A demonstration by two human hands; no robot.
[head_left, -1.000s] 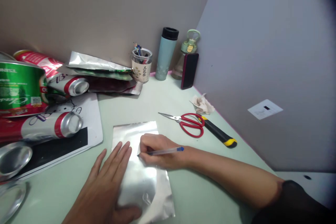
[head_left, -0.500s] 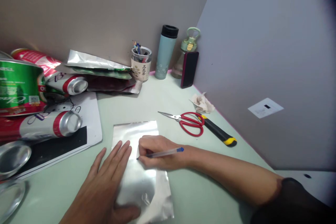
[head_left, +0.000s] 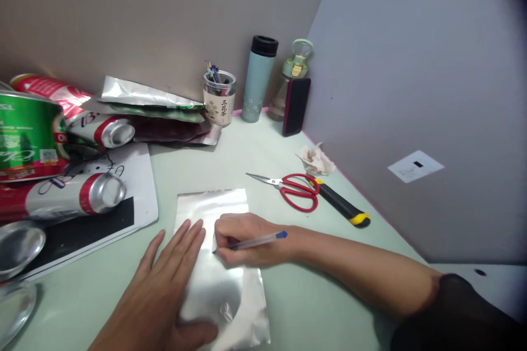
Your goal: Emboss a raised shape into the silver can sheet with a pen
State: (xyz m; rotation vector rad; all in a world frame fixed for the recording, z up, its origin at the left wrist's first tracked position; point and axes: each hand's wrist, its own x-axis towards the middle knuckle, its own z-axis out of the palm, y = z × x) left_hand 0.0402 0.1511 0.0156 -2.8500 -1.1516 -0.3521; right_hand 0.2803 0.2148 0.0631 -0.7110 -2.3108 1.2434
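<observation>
Pen tip lower on sheet

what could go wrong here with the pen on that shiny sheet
The thin silver metal sheet is pinned only by the flat left hand; its bare cut edges may nick fingers if it slips. The right hand presses the clear blue-capped pen tip down, which might skid on the glossy surface.

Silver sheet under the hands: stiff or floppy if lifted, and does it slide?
The silver sheet looks thin and probably flexes: its near corner curls and its surface is dented. It likely slides easily on the smooth table, which may be why the left hand presses it flat while the right hand holds the pen. Probably very light.
</observation>
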